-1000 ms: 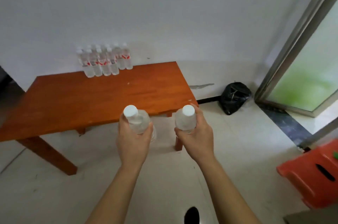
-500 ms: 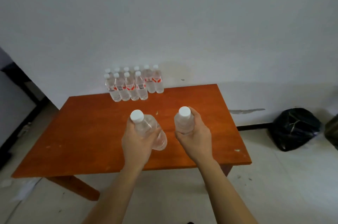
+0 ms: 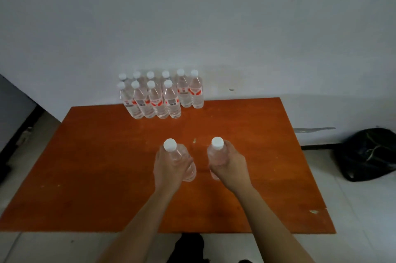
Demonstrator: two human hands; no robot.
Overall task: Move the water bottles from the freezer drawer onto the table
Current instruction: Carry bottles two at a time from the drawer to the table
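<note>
Ten water bottles point(image 3: 160, 99) stand clustered at the table's point(image 3: 96, 166) far edge. Over the table's middle, the left hand's point(image 3: 169, 168) fingers wrap a tilted bottle point(image 3: 189, 169) and the right hand's point(image 3: 232, 166) an upright bottle point(image 3: 216, 154), neither apparently set down yet. The freezer drawer is out of view.

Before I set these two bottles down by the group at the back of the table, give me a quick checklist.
1. Left hand grip on the left bottle: ok, fingers wrapped round the body.
2. Right hand grip on the right bottle: ok.
3. Both held bottles capped: ok.
4. Left bottle upright: not ok, it tilts.
5. Room right of the standing bottles' front row: ok, bare table there.
6. Held bottles' height above the table: cannot tell.
</note>
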